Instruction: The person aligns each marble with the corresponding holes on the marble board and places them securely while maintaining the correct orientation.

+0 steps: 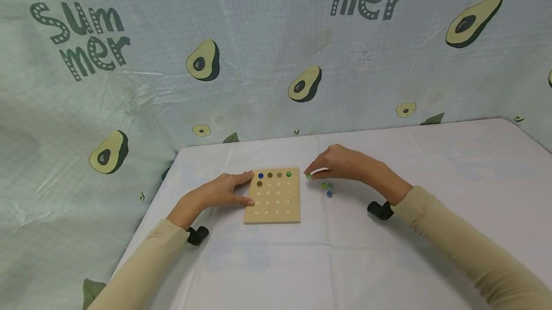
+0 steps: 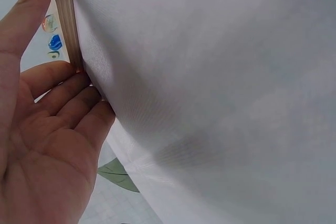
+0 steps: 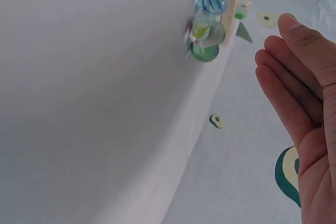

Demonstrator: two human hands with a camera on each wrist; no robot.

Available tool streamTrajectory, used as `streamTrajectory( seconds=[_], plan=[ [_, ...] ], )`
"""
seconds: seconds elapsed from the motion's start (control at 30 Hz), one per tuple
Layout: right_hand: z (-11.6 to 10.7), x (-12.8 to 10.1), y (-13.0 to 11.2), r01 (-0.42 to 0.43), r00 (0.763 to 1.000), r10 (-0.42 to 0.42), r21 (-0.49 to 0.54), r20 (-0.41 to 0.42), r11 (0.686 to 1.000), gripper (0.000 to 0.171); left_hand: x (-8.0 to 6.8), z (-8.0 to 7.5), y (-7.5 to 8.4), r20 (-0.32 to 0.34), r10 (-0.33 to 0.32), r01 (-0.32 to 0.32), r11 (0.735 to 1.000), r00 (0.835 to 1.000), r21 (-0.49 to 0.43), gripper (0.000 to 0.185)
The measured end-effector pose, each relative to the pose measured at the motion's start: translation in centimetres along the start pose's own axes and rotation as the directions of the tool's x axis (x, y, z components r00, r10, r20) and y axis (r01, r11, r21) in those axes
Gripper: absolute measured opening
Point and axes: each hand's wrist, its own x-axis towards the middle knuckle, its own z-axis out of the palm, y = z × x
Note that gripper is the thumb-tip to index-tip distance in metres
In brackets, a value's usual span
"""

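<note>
A square light wooden board [image 1: 278,207] with rows of small hollows lies on the table. Glass marbles fill its far row, from a blue marble [image 1: 260,176] to a green marble [image 1: 289,174]; a brownish marble [image 1: 259,184] begins the second row. My left hand [image 1: 220,191] rests against the board's left side, thumb and index finger spread along it. Just past the right edge, my right hand [image 1: 338,162] pinches a green marble [image 1: 308,176] between thumb and fingers. Close below it lie a loose blue-streaked marble [image 3: 212,1], a clear yellow-green marble [image 3: 209,31] and a green marble [image 3: 205,52].
A white cloth covers the table [image 1: 293,267]. Behind it hangs a pale curtain [image 1: 258,27] printed with avocados and lettering. Each wrist wears a small black camera, seen at the left wrist [image 1: 197,235] and the right wrist [image 1: 380,210].
</note>
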Motion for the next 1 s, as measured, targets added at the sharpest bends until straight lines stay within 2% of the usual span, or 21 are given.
streamTrajectory(
  seconds=[0.4, 0.67, 1.0],
  plan=[
    [0.7, 1.3, -0.4, -0.007, 1.0, 0.008, 0.048, -0.011, 0.999, 0.024, 0.2, -0.1, 0.2, 0.007, -0.016, 0.016, 1.0, 1.0, 0.012, 0.101],
    [0.9, 2.4, -1.0, 0.01, 1.0, -0.009, 0.045, -0.027, 0.999, 0.022, 0.2, 0.0, 0.2, 0.003, -0.015, 0.015, 1.0, 1.0, -0.002, 0.101],
    [1.1, 3.7, -1.4, -0.008, 1.0, 0.01, 0.053, -0.029, 0.999, 0.023, 0.2, -0.1, 0.2, 0.004, -0.009, 0.009, 1.0, 1.0, 0.01, 0.101]
  ],
)
